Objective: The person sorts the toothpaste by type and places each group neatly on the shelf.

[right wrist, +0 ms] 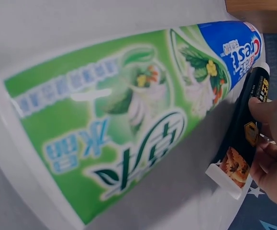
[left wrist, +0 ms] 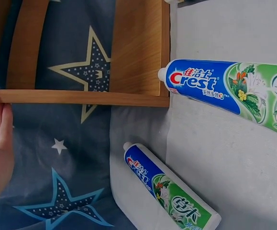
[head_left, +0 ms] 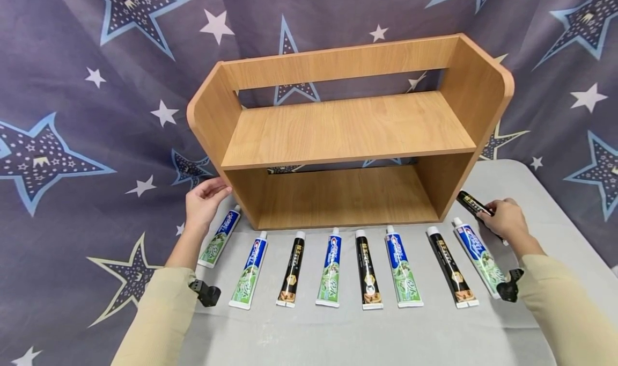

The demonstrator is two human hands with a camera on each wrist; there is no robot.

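My left hand (head_left: 205, 202) is at the left side panel of a wooden two-tier shelf (head_left: 347, 127), its fingertips touching the panel; the left wrist view shows the fingers (left wrist: 4, 127) fairly straight against it. A blue-and-green Crest toothpaste tube (head_left: 220, 237) lies just below this hand. Right of the shelf, my right hand (head_left: 507, 221) pinches a black toothpaste tube (head_left: 473, 203) between thumb and fingers. In the right wrist view, the black tube's white end (right wrist: 224, 181) shows near the cloth. Beside it, a Crest tube (right wrist: 124, 110) fills much of that view.
In front of the shelf, Crest tubes (head_left: 330, 269) and black tubes (head_left: 368, 269) lie alternately in a spaced row, caps toward the shelf. They rest on a grey-white tablecloth (head_left: 299, 334). A star-patterned curtain (head_left: 120, 87) hangs behind and along the left.
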